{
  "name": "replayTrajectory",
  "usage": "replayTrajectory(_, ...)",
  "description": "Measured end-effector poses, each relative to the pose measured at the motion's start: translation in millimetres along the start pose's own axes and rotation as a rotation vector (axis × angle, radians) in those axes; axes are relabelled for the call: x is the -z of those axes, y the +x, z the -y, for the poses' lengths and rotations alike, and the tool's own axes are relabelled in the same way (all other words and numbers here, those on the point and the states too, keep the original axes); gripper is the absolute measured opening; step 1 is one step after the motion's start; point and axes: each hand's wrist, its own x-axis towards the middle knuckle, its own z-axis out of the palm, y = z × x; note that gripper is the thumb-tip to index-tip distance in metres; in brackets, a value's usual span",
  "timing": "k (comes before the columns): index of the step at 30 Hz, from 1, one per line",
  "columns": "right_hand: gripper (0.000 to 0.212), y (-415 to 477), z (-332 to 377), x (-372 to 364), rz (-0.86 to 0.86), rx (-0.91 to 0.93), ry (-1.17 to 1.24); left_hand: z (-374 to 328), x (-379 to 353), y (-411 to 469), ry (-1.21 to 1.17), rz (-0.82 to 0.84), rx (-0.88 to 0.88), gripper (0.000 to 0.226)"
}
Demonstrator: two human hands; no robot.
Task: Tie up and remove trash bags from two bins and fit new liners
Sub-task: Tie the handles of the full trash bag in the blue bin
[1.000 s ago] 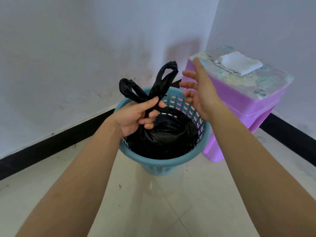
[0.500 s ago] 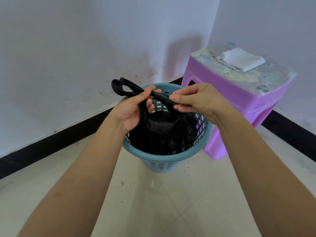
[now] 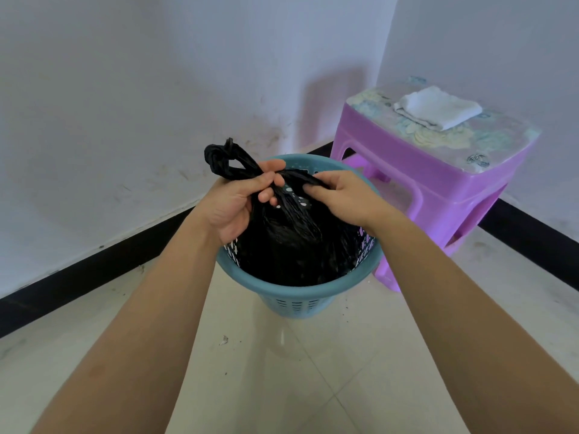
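The blue bin (image 3: 297,295) is standing in a room corner, with the left wall (image 3: 125,114) and the right wall (image 3: 488,42) closing off access from behind. The purple stool (image 3: 438,173) is standing just beside the bin on the right and is blocking a low approach from that side; a folded white cloth (image 3: 438,109) is lying on its top. The black bag (image 3: 288,252) is filling the bin interior, leaving only a narrow gap along the perforated wall. The left hand (image 3: 236,203) and right hand (image 3: 343,195) are gripping the bag's twisted handles and occupying the space over the mouth. The tiled floor (image 3: 282,377) in front and to the left is offering passage.

bright, even soft light here, my stool (image 3: 407,170) casts a faint shadow on the wall (image 3: 156,89), edges bowed.
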Motion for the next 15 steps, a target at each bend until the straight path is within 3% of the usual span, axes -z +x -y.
replayTrajectory(2, 0.021, 2, -1, 2, -0.149, -0.008, 0.077, 2, -4, 0, 0.086, -0.008, 0.04, 0.023)
replayTrajectory(5, 0.023, 2, 0, 3, -0.196, -0.05, 0.164, 7, -15, 6, 0.076, -0.105, 0.1, 0.021)
replayTrajectory(11, 0.021, -13, 2, 0, -0.012, -0.062, 0.119, 12, -25, 21, 0.02, -0.412, -0.047, 0.024)
replayTrajectory(15, 0.031, -15, -1, -7, 0.113, -0.151, -0.1, 14, -27, 24, -0.328, -0.41, -0.079, 0.03)
